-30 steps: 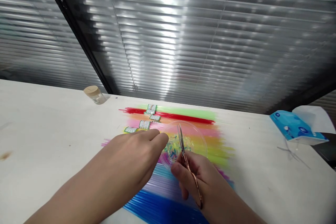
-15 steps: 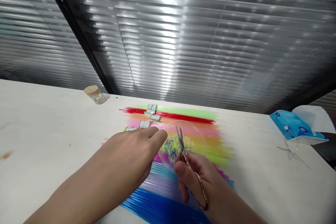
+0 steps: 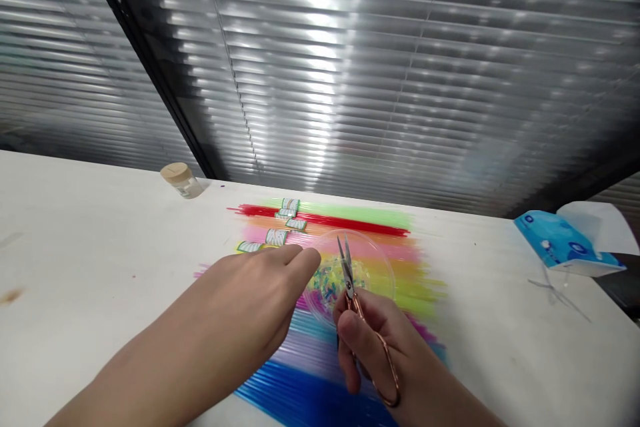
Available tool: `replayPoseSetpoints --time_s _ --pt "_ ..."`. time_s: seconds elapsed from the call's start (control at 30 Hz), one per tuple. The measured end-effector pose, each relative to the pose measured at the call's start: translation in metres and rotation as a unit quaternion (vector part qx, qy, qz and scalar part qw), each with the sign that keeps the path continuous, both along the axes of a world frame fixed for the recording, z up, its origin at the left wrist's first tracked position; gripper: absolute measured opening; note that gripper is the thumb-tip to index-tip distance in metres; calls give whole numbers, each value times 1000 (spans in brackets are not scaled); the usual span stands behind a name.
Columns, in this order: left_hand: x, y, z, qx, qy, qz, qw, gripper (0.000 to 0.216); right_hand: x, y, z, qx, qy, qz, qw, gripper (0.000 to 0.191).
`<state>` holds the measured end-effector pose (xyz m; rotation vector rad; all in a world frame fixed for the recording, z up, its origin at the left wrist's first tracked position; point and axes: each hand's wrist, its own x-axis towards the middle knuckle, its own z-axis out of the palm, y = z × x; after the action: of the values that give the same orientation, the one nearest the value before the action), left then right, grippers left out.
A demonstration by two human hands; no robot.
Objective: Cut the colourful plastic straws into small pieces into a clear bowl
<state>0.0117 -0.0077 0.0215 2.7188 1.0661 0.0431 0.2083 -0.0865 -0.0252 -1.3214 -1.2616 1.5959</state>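
Observation:
My right hand (image 3: pixel 370 333) is closed around small scissors (image 3: pixel 349 273) with copper-coloured handles, their blades pointing up and slightly parted. My left hand (image 3: pixel 265 287) is just left of them, fingers bent and pressed together; whatever they pinch, if anything, is hidden. Below both hands sits a clear round bowl (image 3: pixel 383 260) holding many tiny cut pieces (image 3: pixel 327 283) in blue, green and yellow. The bowl rests on rows of thin coloured plastic straws (image 3: pixel 320 400), running from blue at the front to red and green at the back.
Patterned paper bands (image 3: pixel 277 237) lie on the straws' left part. A small jar with a wooden lid (image 3: pixel 181 180) stands at the back left. A blue tissue pack (image 3: pixel 565 240) and thin dark strips (image 3: pixel 555 290) lie on the right. Window blinds (image 3: pixel 320 80) rise behind the white table (image 3: pixel 75 247).
My right hand and the scissors have shifted slightly right and down, with the blades a little differently angled. The left hand has barely moved.

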Motion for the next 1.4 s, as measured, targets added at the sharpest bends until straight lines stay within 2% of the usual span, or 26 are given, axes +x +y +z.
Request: replayPoseSetpoints --time_s 0.4,0.67,0.97,1.4 --pt "1 0 -1 15 -9 -1 1000 36 -1 -2 5 -9 -43 -1 999 69" --pt "6 0 7 -11 -5 10 1000 24 -1 1 6 -10 -92 2 996 65" --pt "9 0 7 -6 11 -23 1000 29 -2 1 -6 6 -79 -9 997 62" --pt "9 0 6 9 2 -28 1000 26 -1 3 -4 10 -83 -11 996 63"
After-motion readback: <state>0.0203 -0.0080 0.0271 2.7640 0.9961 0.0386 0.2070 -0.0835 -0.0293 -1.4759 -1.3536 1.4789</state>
